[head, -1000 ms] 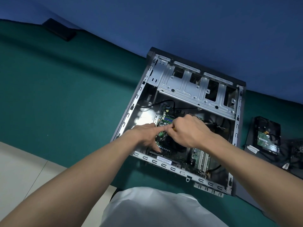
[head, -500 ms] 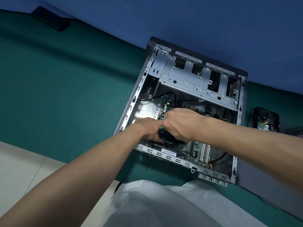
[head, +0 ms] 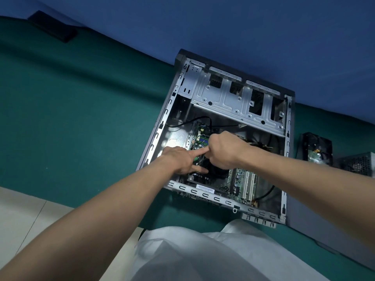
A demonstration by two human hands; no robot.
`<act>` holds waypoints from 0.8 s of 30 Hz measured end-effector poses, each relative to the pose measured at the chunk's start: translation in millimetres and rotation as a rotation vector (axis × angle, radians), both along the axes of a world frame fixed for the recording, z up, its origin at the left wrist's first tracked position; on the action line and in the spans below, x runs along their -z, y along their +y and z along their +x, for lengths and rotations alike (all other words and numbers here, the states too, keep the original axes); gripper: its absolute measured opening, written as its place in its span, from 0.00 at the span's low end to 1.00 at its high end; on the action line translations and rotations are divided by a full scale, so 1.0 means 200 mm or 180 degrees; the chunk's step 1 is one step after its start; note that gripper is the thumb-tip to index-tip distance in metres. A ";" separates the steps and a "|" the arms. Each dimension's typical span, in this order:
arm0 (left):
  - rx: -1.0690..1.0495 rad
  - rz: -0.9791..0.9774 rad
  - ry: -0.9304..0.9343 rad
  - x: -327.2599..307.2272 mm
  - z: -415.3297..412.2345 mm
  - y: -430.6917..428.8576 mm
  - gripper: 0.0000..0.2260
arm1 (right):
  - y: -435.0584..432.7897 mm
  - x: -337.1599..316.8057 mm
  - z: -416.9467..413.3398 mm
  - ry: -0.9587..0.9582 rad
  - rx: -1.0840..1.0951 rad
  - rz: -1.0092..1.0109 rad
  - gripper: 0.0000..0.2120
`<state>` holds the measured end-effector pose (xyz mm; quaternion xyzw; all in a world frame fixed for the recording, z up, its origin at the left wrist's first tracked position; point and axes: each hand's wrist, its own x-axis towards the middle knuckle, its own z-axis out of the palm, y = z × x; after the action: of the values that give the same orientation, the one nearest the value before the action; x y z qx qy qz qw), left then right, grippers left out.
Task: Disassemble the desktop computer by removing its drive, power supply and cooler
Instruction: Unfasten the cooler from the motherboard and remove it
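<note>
The open desktop case (head: 215, 198) lies on its side on a green table (head: 81, 118). Inside, a black cooler (head: 218, 175) sits on the green motherboard (head: 241, 179). My right hand (head: 225, 151) is a fist directly over the cooler, curled round what looks like a screwdriver handle, which is almost wholly hidden. My left hand (head: 178, 161) lies beside it with straight fingers. Its index finger reaches to the underside of my right fist, and its thumb rests at the cooler's left edge. A removed hard drive (head: 316, 151) and a power supply (head: 359, 165) lie on the table right of the case.
An empty metal drive cage (head: 229, 102) spans the case's far end. Black cables (head: 194, 120) run across the case floor. A grey side panel (head: 324, 220) lies at the right. A flat black object (head: 54, 29) rests at the table's far left by the blue wall.
My left hand's fingers have straightened, and the index finger now reaches toward my right fist. Both hands stay over the cooler. The view has shifted slightly.
</note>
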<state>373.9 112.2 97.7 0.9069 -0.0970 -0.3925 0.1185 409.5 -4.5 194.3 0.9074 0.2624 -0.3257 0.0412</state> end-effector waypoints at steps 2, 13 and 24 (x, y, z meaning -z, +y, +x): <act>0.0008 0.0044 0.0004 -0.01 -0.01 0.00 0.33 | -0.01 -0.01 -0.03 -0.0235 -0.0717 0.0029 0.17; -0.0086 0.0225 0.0036 -0.03 -0.02 -0.02 0.36 | 0.03 0.03 0.02 0.0639 0.1369 0.0299 0.24; -0.0108 0.0171 -0.0072 0.01 -0.01 -0.01 0.35 | -0.05 -0.01 -0.03 -0.0395 -0.2088 -0.0055 0.09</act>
<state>371.1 109.9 95.4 0.9157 -0.0723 -0.3826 0.0996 403.2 -13.5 196.8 0.7923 0.5347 -0.2414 0.1675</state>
